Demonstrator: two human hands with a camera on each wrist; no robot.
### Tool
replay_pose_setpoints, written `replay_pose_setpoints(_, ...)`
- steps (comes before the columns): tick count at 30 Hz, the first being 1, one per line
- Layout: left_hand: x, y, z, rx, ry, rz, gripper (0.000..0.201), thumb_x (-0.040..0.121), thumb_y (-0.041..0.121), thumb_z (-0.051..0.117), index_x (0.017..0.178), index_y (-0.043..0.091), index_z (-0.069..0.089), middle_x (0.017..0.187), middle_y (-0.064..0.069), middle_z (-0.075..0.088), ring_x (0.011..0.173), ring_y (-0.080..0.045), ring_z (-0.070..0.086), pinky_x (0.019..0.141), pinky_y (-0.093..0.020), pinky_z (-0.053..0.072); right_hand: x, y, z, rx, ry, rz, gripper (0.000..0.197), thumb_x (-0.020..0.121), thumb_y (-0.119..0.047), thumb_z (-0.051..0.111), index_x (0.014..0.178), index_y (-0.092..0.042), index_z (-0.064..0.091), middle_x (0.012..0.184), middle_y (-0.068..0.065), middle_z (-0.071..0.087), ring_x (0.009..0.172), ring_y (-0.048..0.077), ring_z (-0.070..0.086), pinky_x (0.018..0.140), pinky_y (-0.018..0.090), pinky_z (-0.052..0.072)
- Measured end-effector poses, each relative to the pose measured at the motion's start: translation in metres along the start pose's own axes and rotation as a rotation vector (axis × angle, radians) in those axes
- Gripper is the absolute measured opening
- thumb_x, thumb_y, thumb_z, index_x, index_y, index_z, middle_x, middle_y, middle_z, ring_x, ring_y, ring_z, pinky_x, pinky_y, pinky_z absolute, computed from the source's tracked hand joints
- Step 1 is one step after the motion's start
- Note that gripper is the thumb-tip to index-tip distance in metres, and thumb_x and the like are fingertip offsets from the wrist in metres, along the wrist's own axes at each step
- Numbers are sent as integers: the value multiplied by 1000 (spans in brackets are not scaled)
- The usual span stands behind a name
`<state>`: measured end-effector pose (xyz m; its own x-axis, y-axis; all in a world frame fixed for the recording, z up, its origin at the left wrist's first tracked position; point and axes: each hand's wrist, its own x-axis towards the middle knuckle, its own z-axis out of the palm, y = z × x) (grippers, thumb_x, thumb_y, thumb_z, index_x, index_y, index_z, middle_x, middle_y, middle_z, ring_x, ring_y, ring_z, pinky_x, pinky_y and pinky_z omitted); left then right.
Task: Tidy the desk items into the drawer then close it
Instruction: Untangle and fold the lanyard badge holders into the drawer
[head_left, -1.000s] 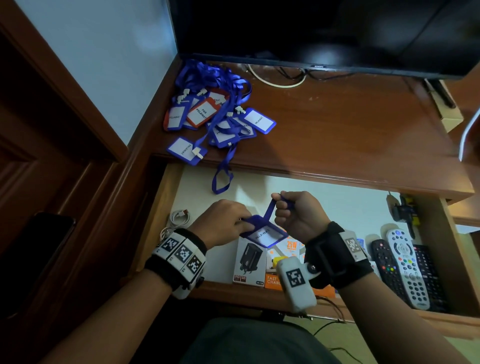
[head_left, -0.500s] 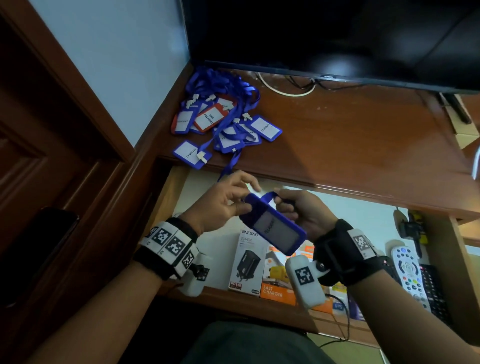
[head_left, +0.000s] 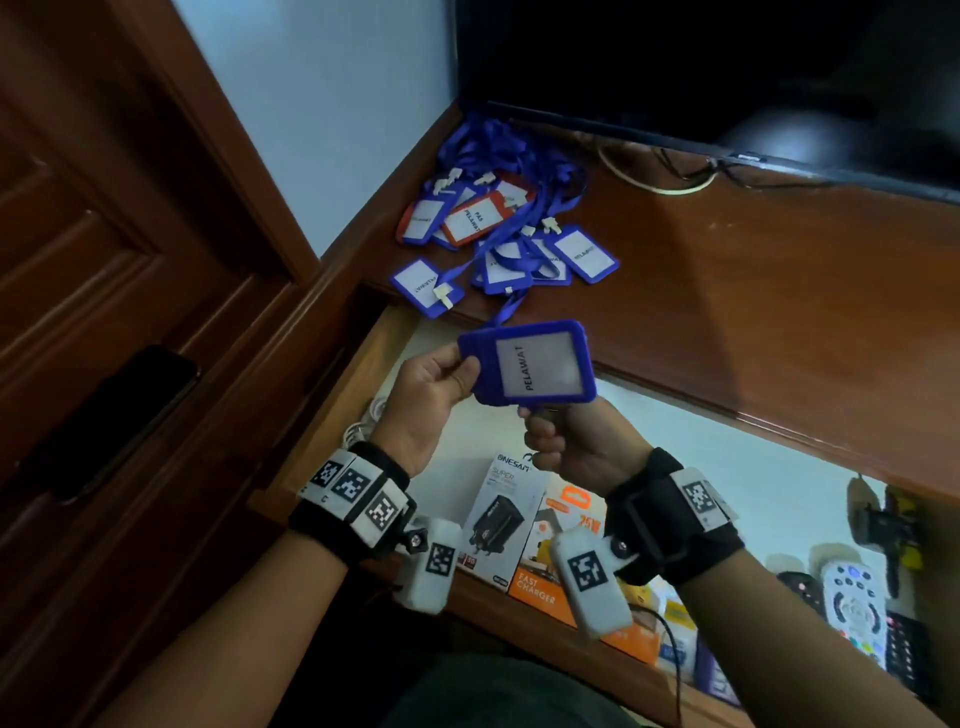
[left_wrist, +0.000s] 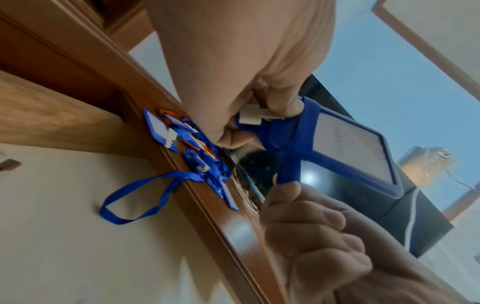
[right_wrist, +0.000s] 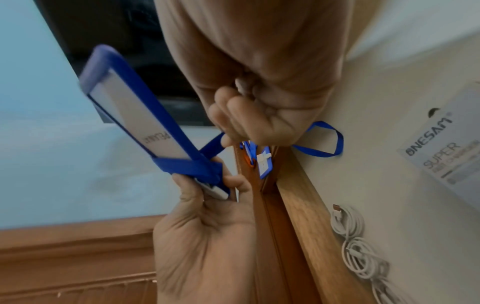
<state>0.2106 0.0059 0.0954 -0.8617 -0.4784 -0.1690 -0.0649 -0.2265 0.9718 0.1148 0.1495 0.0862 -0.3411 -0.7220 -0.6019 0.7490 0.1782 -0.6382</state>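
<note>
Blue badge holder (head_left: 530, 364) raised from over the drawer to desk-edge height, card face turned up, lanyard now wrapped round its left end, left hand (head_left: 431, 389) shifted there

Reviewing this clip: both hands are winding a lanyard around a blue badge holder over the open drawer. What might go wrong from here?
1. The lanyard has only a turn or so round the badge holder; if the right hand slackens, it may unravel.
2. The left hand pinches only the clip end, so that grip could slip and the holder fall into the drawer unwound.
3. A loose loop from the desk pile hangs over the edge and may jam the drawer on closing.
</note>
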Motion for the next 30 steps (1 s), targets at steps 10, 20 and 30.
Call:
replay_pose_setpoints(10, 20, -19, -72, 654, -122, -275, 13, 93, 6, 56, 84, 4, 65, 79, -5, 64, 75, -17, 57, 70, -25, 43, 59, -40, 4, -255, 268, -75, 13, 87, -11, 54, 75, -8, 58, 54, 5, 42, 44, 17, 30, 46, 23, 29)
replay_pose_setpoints(20, 69, -55, -78, 1590, -850, -330, 22, 90, 24, 52, 74, 10, 57, 84, -9, 60, 79, -25, 57, 71, -35, 45, 153, -69, 55, -1292, 380, -617, 25, 83, -22, 67, 106, -11, 65, 111, 7, 61, 104, 22, 54, 88, 30, 43)
replay_pose_setpoints(30, 73, -93, -47, 1633, -1114, -244, 25, 89, 16, 56, 67, 9, 49, 93, -17, 64, 74, -30, 56, 65, -34, 46, 193, -44, 63, -1977, 313, -456, 91, 82, -26, 67, 152, -18, 11, 162, 7, 1, 148, 30, 0, 117, 45, 16)
